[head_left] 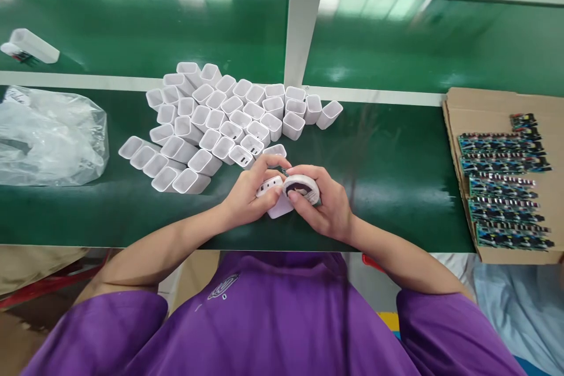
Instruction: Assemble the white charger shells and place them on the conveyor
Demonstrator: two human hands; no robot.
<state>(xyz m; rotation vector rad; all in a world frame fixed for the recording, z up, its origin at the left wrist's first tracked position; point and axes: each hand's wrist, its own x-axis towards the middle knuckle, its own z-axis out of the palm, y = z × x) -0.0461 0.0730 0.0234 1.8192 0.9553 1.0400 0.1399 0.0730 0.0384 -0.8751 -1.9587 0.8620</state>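
At the front middle of the bench, my left hand (pixel 247 192) is closed around a white rectangular plastic casing (pixel 280 208). Small dark slots show on the casing's near end. My right hand (pixel 330 202) grips a round white piece (pixel 312 185) with a dark centre, its thumb lying across the face. The two parts are side by side and appear to touch; what joins them, if anything, is hidden by my fingers. Just beyond my left hand stands a cluster of open white casings (pixel 215 120), a few with slots visible inside.
On the right, a cardboard sheet (pixel 497 111) carries rows of circuit boards (pixel 506 211). A clear plastic bag (pixel 53 141) lies at the left. Behind it, a white casing (pixel 37 46) rests on its side on the green surface. A pale upright post (pixel 304 17) stands at the back.
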